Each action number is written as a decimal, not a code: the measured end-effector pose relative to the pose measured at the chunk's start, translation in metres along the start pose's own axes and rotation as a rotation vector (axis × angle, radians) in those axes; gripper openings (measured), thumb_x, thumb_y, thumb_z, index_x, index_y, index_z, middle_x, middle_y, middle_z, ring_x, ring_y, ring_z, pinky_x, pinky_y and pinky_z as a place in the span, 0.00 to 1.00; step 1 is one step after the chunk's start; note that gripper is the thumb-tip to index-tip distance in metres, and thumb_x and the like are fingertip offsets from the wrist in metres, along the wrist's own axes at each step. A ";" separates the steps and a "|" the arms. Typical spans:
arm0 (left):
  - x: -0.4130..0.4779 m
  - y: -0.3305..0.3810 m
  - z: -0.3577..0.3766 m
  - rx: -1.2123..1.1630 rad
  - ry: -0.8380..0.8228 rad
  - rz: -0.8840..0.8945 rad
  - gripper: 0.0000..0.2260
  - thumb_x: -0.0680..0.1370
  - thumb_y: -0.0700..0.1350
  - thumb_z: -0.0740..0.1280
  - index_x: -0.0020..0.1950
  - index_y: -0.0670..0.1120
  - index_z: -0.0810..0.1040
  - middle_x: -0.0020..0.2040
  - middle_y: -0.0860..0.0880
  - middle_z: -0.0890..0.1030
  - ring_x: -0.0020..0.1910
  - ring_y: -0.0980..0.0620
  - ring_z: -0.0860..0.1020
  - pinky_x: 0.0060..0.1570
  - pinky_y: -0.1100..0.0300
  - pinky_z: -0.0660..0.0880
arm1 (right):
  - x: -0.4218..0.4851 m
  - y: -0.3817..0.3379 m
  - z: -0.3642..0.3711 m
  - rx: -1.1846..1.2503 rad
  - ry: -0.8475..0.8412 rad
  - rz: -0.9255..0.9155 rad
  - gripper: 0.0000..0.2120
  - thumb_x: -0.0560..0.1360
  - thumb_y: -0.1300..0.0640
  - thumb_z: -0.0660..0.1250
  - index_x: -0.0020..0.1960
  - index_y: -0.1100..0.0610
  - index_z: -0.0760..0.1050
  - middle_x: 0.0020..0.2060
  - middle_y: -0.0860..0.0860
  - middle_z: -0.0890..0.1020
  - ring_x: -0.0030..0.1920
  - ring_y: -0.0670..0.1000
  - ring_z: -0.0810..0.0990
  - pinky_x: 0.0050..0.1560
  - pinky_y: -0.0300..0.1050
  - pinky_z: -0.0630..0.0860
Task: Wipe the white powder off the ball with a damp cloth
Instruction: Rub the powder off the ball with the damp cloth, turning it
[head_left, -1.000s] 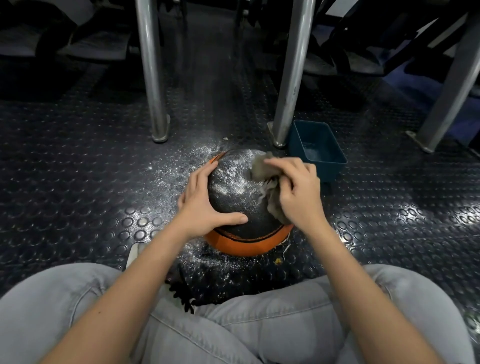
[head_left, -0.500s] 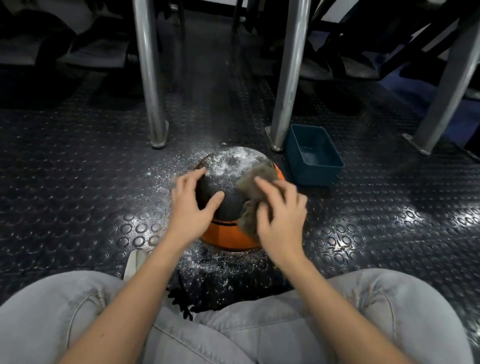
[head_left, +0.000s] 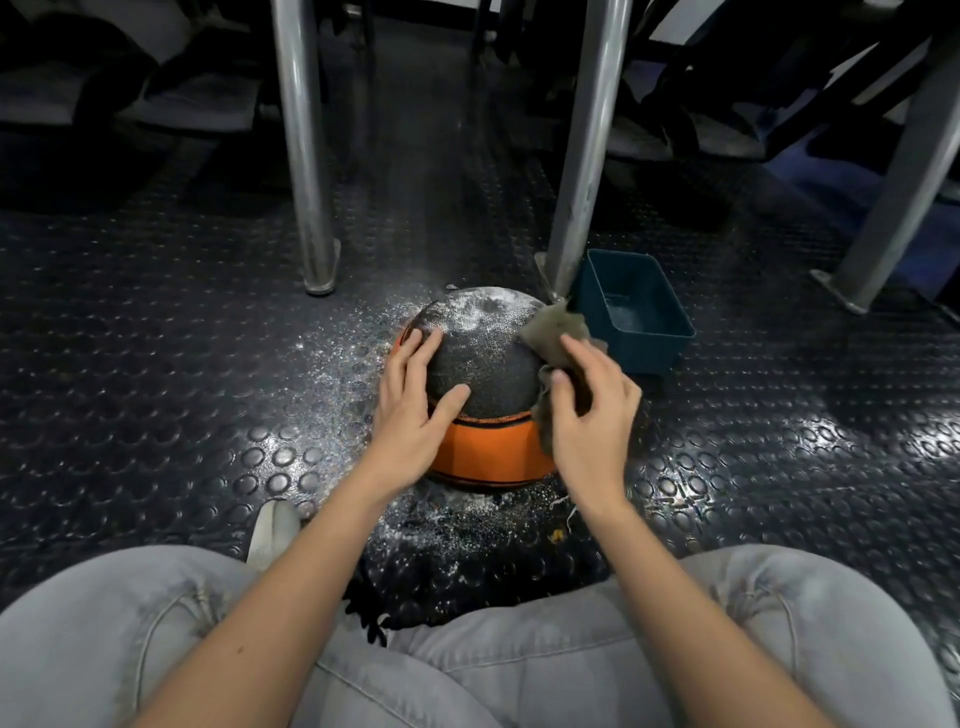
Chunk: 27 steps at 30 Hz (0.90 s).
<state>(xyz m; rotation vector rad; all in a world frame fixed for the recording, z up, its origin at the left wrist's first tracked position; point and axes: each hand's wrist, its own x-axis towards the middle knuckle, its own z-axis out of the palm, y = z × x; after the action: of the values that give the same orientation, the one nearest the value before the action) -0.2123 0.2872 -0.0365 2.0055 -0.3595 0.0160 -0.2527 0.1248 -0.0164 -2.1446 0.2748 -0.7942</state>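
White powder (head_left: 480, 312) caps the ball (head_left: 488, 379); left hand (head_left: 410, 415) braces it flat-fingered, right hand (head_left: 595, 415) pinches the cloth (head_left: 555, 328) alongside. Next: wipe over the top.

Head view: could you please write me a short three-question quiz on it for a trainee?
1. True or false: the left hand holds the cloth.
2. Where on the ball is powder left? A: far top. B: orange band. C: nowhere.
3. Fill in: the tub stands on the ball's ____ side.
Key: 1 false, the right hand holds it; 2 A; 3 right.
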 end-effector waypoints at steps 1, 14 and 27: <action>0.000 0.000 0.001 -0.001 0.000 -0.009 0.31 0.69 0.69 0.53 0.70 0.64 0.49 0.76 0.54 0.51 0.69 0.64 0.47 0.72 0.53 0.47 | -0.007 -0.003 0.000 -0.033 0.004 -0.099 0.15 0.77 0.60 0.63 0.63 0.51 0.75 0.63 0.48 0.75 0.62 0.48 0.64 0.60 0.26 0.57; 0.000 0.001 -0.005 -0.019 0.001 -0.064 0.41 0.62 0.72 0.61 0.71 0.64 0.48 0.75 0.58 0.49 0.75 0.56 0.49 0.74 0.45 0.49 | 0.021 -0.002 -0.016 0.078 0.145 0.042 0.15 0.79 0.63 0.58 0.64 0.55 0.73 0.57 0.46 0.76 0.58 0.47 0.70 0.56 0.29 0.64; -0.002 -0.004 0.002 0.028 0.062 -0.069 0.43 0.64 0.73 0.57 0.75 0.60 0.48 0.75 0.60 0.48 0.74 0.59 0.48 0.74 0.45 0.48 | 0.021 0.011 -0.024 -0.009 0.144 0.107 0.17 0.80 0.64 0.57 0.66 0.53 0.73 0.57 0.45 0.77 0.59 0.48 0.71 0.56 0.28 0.63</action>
<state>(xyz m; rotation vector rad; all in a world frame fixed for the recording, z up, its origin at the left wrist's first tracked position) -0.2137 0.2875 -0.0415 2.0390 -0.2515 0.0394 -0.2500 0.0933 -0.0044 -2.0654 0.4642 -0.8879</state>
